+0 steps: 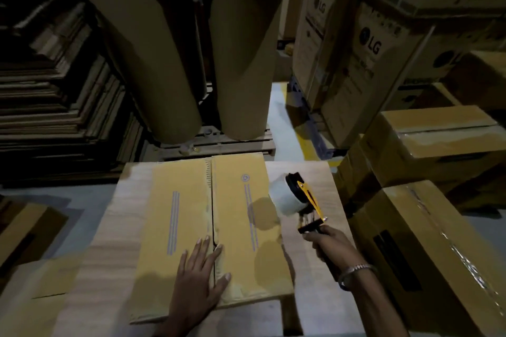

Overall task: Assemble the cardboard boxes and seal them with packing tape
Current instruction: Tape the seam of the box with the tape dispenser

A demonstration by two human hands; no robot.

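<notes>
Flat palm on the box seam, tape dispenser held beside it.

The left hand (201,276) lies spread and flat on the cardboard box (189,227), fingers straddling the seam where its two top flaps meet; the box sits on the bench (315,304). The right hand (330,245) is curled round the handle of the tape dispenser (297,198), holding it above the bench just right of the box, white roll pointing away. Taped boxes (427,241) are stacked to the right; what look like big paper rolls (164,63) stand behind, though the light is dim.
</notes>
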